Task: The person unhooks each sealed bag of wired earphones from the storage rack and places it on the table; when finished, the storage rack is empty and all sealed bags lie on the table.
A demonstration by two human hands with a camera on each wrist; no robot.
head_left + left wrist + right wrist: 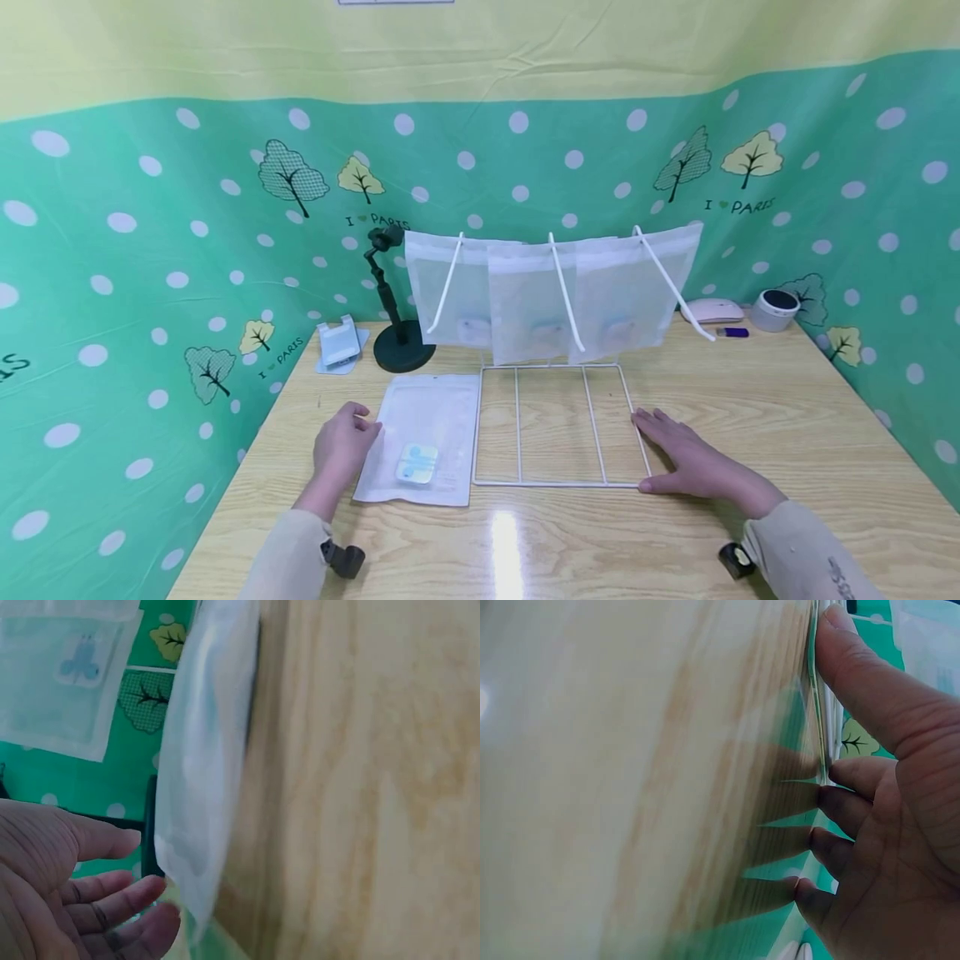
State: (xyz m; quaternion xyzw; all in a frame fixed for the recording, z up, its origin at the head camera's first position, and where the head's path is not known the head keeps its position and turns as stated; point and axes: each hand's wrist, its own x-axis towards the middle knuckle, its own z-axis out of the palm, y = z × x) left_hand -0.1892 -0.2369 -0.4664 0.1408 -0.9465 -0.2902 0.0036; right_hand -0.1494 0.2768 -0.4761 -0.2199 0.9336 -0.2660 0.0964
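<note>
A white pouch (390, 417) lies flat on the table, with a small square item with blue marks (417, 463) on or in its lower part. Beside its left edge is my left hand (345, 442); in the left wrist view the thumb and fingers are apart with nothing between them. To the pouch's right stands a white wire rack (551, 484), three translucent pouches (528, 292) hanging on its raised prongs. My right hand (686, 454) rests at the right side of the rack's base, its fingers (847, 810) spread and extended against the tabletop.
Behind the pouch stands a black stand (402, 343) with a jointed arm. A light-blue holder (339, 342) is at the back left. At the back right lie a pale mouse (714, 311), a purple USB stick (732, 332) and a white round device (775, 311). A dotted green cloth (517, 167) encloses the table.
</note>
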